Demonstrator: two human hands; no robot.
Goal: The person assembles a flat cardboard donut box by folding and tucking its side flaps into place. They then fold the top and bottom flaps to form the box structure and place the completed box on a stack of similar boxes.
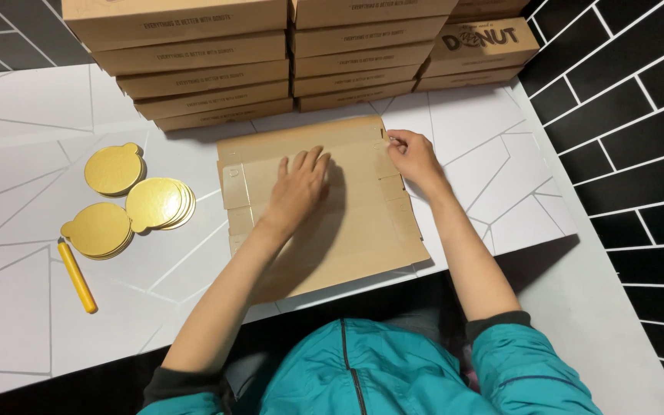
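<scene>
A flat brown cardboard box blank (347, 230) lies unfolded on the white table (32, 307) in front of me. My left hand (297, 188) rests palm down on its upper middle, fingers spread and pressing it flat. My right hand (415, 157) pinches a small flap at the blank's upper right corner between thumb and fingers. Both forearms are bare, with teal jacket sleeves pushed up.
Stacks of closed brown cardboard boxes (217, 69) line the back of the table. Three piles of round gold cardboard discs (128, 200) sit to the left, with a yellow cutter (77, 277) below them. A black tiled wall (632, 138) runs along the right.
</scene>
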